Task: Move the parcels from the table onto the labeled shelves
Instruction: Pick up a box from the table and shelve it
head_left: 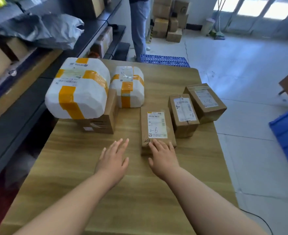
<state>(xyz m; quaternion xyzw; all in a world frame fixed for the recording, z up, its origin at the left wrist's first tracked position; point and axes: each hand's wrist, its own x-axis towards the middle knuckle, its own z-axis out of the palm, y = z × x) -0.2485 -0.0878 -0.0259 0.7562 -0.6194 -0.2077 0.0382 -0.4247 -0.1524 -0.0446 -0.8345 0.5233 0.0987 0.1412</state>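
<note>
Six parcels sit on the light wooden table (123, 192): two white and four brown. The larger white tape-crossed bundle (79, 89) at 10 o'clock rests on a brown cardboard box (104, 122), and the smaller white tape-crossed bundle (128, 87) is just beside it at 11 o'clock. The flat brown cardboard parcel (156, 124) marked "1-6" lies mid-table, its long axis running 6 to 12 o'clock. At 2 o'clock stand the nearer small brown box (184, 114) and the farther small brown box (206, 102), both angled 5 to 11 o'clock. Of the two hands, the left hand (113, 160) is spread flat, holding nothing. The right hand (162, 155) lays straight fingers on the flat parcel's near end.
</note>
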